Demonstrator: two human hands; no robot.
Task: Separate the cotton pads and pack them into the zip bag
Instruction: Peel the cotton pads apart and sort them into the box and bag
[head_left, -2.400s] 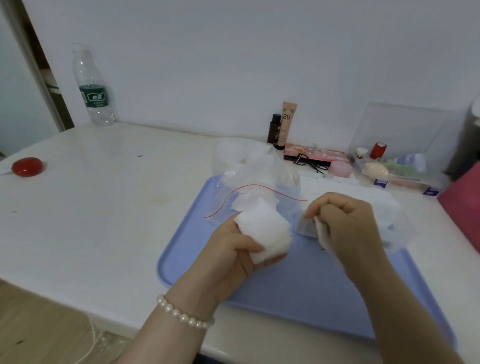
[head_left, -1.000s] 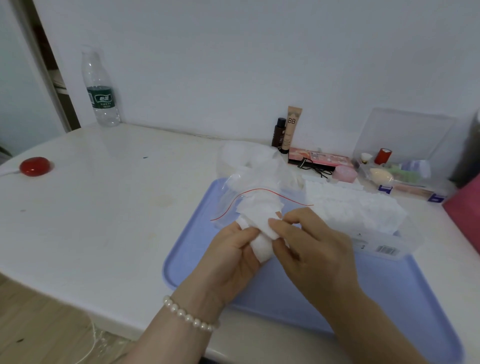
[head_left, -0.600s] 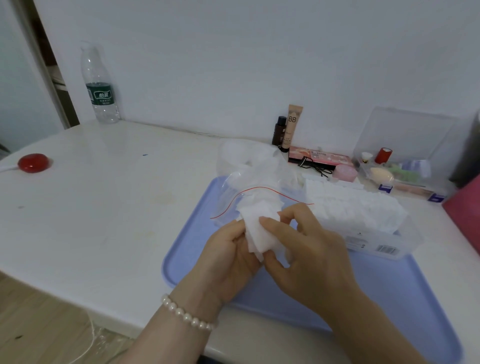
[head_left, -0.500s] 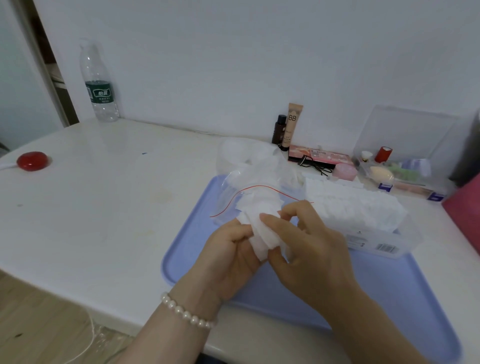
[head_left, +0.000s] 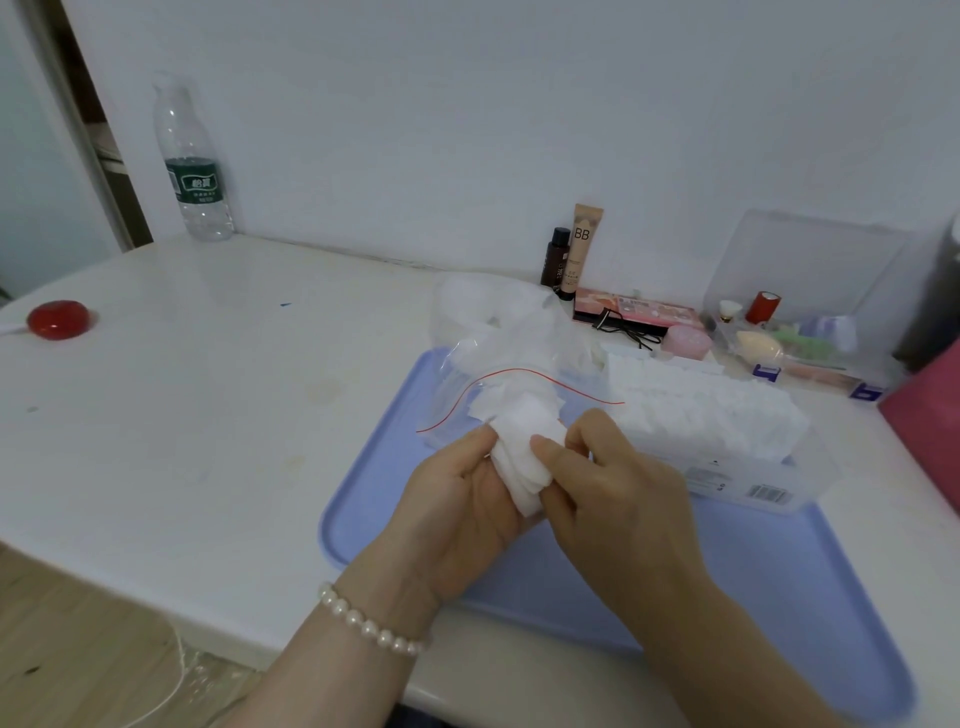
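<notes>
Lower part of cotton pad stack (head_left: 521, 457) covered by left hand (head_left: 457, 514) and right hand (head_left: 613, 488); pad count not determinable. Fingertips of both hands concealed behind the stack. Contents of zip bag (head_left: 498, 384) indistinct through crumpled plastic. Near right corner of blue tray (head_left: 363, 499) blocked by right forearm. Print on clear pad box (head_left: 748, 483) label too small to read. Pink object (head_left: 930, 421) cut off at right edge. Items in clear organiser (head_left: 800, 332) blurred.
</notes>
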